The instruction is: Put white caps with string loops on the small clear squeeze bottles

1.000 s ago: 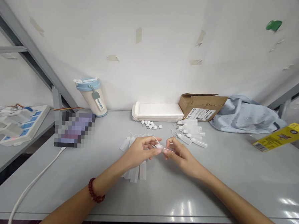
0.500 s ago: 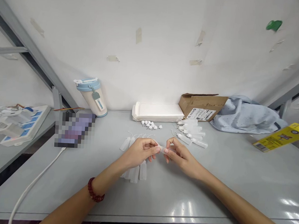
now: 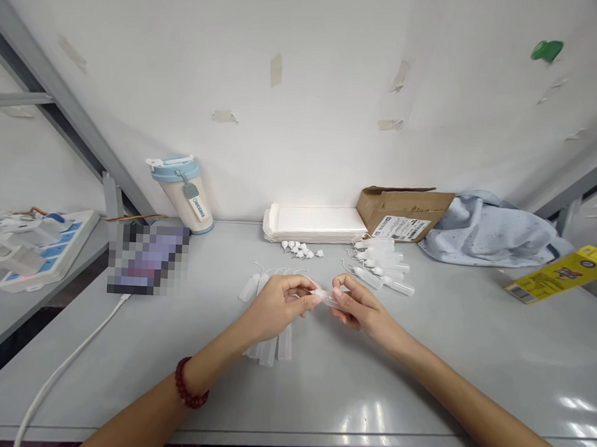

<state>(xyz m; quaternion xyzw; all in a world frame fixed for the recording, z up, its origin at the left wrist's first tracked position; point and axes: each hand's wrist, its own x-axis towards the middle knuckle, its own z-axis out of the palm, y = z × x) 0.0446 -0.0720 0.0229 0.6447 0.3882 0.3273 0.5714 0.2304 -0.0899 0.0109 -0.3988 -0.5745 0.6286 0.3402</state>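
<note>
One red bead bracelet (image 3: 182,382), left wrist, nearest the front edge of the grey tabletop (image 3: 394,395). Several small translucent bottles (image 3: 285,343), lying just nearer than the left hand. Left hand (image 3: 274,307): fingertips pinching the white top of one small translucent bottle (image 3: 331,302), held over the surface's middle. Right hand (image 3: 366,312): thumb and fingers grasping that bottle's clear body. Further bottles with thin curved stems (image 3: 398,286), right of centre. Loose white conical caps (image 3: 300,250), nearer the back edge. Brown cardboard box (image 3: 403,217), at that edge.
</note>
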